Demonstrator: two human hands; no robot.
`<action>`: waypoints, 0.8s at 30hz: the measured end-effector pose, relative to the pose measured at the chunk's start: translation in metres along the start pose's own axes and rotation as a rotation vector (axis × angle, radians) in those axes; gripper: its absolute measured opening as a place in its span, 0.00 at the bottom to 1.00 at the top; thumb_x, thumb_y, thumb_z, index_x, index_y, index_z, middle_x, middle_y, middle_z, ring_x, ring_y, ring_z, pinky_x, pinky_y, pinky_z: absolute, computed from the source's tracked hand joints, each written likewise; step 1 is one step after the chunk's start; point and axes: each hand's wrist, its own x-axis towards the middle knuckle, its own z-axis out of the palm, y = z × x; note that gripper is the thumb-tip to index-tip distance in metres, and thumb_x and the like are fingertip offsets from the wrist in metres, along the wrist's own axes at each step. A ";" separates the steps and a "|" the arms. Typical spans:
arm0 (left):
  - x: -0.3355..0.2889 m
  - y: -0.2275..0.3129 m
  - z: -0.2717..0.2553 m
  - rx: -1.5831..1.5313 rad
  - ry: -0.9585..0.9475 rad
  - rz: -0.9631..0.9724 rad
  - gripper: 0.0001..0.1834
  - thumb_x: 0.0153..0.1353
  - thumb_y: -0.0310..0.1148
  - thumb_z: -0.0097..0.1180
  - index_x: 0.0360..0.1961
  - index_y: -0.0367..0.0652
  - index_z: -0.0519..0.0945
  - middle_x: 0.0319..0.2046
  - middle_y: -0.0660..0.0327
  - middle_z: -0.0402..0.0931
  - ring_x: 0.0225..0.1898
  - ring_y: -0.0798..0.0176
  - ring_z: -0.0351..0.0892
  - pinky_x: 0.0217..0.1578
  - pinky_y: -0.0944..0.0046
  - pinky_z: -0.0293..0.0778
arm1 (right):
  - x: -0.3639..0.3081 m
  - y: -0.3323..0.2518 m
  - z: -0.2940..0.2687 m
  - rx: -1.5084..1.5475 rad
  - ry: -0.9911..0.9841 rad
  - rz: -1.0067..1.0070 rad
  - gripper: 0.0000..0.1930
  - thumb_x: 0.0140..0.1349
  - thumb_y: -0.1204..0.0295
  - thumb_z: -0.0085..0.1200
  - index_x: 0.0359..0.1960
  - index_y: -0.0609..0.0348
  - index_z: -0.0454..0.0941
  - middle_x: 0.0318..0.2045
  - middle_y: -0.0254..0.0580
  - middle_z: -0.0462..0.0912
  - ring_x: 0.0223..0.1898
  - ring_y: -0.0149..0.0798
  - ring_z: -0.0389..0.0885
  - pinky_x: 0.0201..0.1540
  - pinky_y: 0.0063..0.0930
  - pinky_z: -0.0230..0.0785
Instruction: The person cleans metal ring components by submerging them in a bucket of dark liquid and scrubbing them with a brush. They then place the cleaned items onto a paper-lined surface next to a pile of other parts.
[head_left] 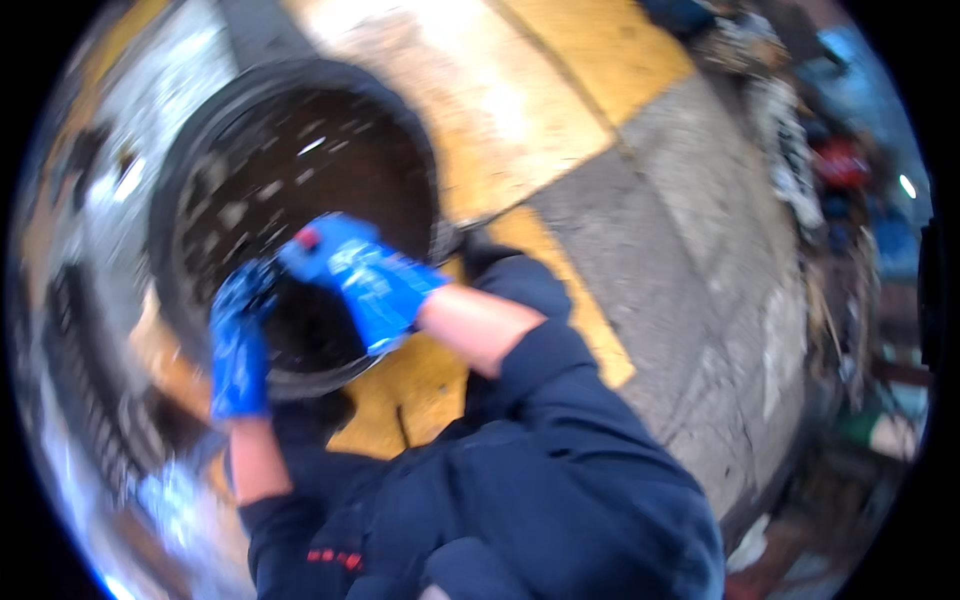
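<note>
Both my hands wear blue rubber gloves over a round black tub (428, 150) of dark, murky water (330, 150). My right hand (345, 262) is closed, and a small red piece (307, 238) shows at its fingers; motion blur hides what kind of thing it is. Close beside it, my left hand (242, 305) is bent inward at the tub's near left side. Its glove fingers are wet and dark, curled round something I cannot make out. The fingers of the two hands nearly meet.
Under the tub the floor (540, 90) is painted yellow, with grey concrete (690, 240) to the right. A tyre-like black ridged thing (85, 370) lies at the left. Blurred clutter, including a red item (840, 163), lines the right edge.
</note>
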 end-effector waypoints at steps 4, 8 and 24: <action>0.016 -0.043 -0.010 0.691 -0.117 0.310 0.26 0.85 0.42 0.55 0.77 0.43 0.78 0.68 0.59 0.86 0.69 0.60 0.84 0.65 0.56 0.79 | -0.002 0.022 -0.001 0.424 -0.215 0.037 0.17 0.68 0.56 0.67 0.46 0.56 0.93 0.36 0.52 0.94 0.38 0.43 0.90 0.49 0.42 0.83; -0.004 -0.022 -0.010 0.275 -0.012 0.004 0.29 0.83 0.52 0.56 0.74 0.45 0.80 0.65 0.60 0.87 0.63 0.59 0.88 0.61 0.58 0.79 | 0.002 -0.002 0.001 0.051 -0.113 -0.002 0.16 0.66 0.54 0.67 0.44 0.50 0.94 0.38 0.51 0.95 0.43 0.57 0.93 0.50 0.49 0.84; -0.002 -0.060 -0.032 0.527 -0.225 0.085 0.29 0.81 0.21 0.55 0.81 0.35 0.71 0.74 0.53 0.78 0.71 0.55 0.80 0.74 0.54 0.74 | 0.024 0.021 0.132 -0.754 -0.277 -0.443 0.12 0.63 0.60 0.67 0.44 0.42 0.97 0.40 0.34 0.95 0.47 0.47 0.94 0.44 0.60 0.77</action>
